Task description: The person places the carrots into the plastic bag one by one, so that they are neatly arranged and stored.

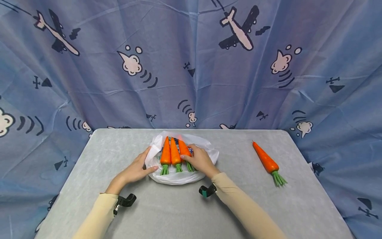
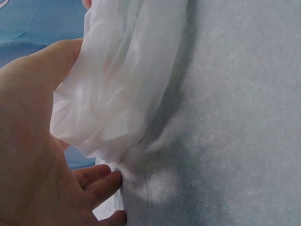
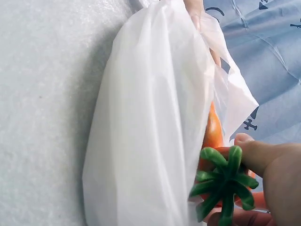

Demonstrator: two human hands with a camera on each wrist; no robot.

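A white plastic bag (image 1: 171, 179) lies spread open, with three orange carrots side by side in it, their green tops toward me. My right hand (image 1: 203, 161) grips the rightmost carrot (image 1: 184, 148), thumb on its near side. The middle carrot (image 1: 174, 151) and left carrot (image 1: 165, 151) lie just beside it. In the right wrist view, the green top (image 3: 226, 181) shows between the bag's wall and my thumb. My left hand (image 1: 134, 171) rests against the bag's left side, thumb and fingers spread. The left wrist view shows crumpled plastic (image 2: 117, 94) against that hand.
A fourth carrot lies alone on the right of the grey table (image 1: 238, 199), this loose carrot (image 1: 266, 159) pointing its tip away from me. Behind the table hangs a blue curtain (image 1: 167, 99) with printed airplanes.
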